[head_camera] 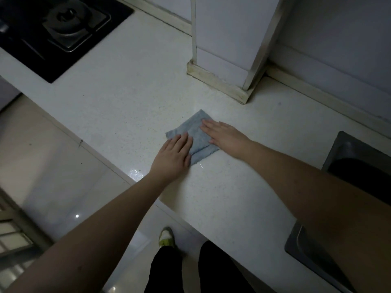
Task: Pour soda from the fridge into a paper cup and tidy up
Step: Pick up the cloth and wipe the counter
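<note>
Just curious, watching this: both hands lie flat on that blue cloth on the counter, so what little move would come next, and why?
Probably a sideways wipe. The left hand and right hand press flat on the folded blue cloth, which lies on the white counter, and no cup or bottle is in view.

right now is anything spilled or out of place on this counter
Nothing stands out. The blue cloth lies folded flat on the white counter, with the left hand and right hand pressing on it, fingers straight. No puddle or spill is visible around it. No cup or soda is in view.
</note>
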{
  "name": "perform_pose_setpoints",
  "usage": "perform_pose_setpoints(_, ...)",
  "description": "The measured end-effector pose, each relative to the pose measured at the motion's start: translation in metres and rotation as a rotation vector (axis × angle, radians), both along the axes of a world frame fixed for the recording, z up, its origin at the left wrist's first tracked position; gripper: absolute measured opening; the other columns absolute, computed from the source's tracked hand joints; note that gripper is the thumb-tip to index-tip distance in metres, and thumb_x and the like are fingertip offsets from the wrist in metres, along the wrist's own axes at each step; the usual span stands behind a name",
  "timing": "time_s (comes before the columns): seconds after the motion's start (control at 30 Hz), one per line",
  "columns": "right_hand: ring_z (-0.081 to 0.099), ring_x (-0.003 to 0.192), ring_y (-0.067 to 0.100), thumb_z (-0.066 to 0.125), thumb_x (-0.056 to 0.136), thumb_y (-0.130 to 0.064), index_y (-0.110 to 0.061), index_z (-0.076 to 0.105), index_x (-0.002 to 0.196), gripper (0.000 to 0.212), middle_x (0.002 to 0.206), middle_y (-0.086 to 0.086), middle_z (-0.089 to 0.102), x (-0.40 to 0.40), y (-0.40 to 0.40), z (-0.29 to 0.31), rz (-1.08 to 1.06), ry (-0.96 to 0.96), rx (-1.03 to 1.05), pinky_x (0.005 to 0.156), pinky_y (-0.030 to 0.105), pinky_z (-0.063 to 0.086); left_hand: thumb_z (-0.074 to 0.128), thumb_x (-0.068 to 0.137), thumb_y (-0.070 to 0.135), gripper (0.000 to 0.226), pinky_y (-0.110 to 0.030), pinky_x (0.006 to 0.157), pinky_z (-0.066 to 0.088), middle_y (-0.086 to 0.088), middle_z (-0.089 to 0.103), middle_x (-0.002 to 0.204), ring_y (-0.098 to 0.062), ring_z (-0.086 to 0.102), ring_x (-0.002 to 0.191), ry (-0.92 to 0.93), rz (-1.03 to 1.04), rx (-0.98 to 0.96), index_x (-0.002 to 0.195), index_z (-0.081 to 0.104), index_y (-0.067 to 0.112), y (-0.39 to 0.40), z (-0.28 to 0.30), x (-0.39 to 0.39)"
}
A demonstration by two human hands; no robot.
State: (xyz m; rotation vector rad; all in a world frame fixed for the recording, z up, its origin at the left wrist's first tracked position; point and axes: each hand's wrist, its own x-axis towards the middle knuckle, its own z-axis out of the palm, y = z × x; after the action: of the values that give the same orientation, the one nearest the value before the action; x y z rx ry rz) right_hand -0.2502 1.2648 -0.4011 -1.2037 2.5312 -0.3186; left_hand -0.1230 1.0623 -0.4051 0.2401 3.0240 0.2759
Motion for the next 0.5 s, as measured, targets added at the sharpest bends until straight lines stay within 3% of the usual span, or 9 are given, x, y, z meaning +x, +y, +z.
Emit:
perform_pose_setpoints(0.17,0.014,0.145,0.014,0.044,0.099,-0.011,-0.016,0.021,0.15,0.056,0.159,0.001,0.014,0.002,0.01,-0.005,0.083,0.0,-0.055,0.118,0.029,0.008,0.046,0.094,0.04,0.054,-0.043,0.103,0.04,-0.017,0.054,0.135,-0.035,0.053,0.118,0.044,0.007,-0.033,0.136,0.052,0.008,0.023,-0.001,0.017)
perform_pose_setpoints(0.37,0.02,0.144,0.017,0.045,0.098,-0.011,-0.016,0.03,0.147,0.052,0.157,0.003,0.022,0.004,0.028,-0.006,0.218,-0.025,-0.1,0.118,0.035,0.014,0.046,0.094,0.042,0.055,-0.042,0.087,0.05,-0.017,0.053,0.131,-0.033,0.053,0.11,-0.009,0.044,-0.058,0.136,0.052,0.008,0.054,0.004,0.039)
perform_pose_setpoints(0.5,0.017,0.143,0.013,0.039,0.1,-0.011,-0.017,0.031,0.148,0.048,0.157,0.002,0.021,0.008,0.043,-0.003,0.223,-0.07,-0.124,0.115,0.025,0.005,0.044,0.093,0.041,0.054,-0.04,0.078,0.051,-0.018,0.056,0.126,-0.032,0.055,0.099,0.008,0.015,-0.081,0.133,0.055,0.006,0.069,0.008,0.046)
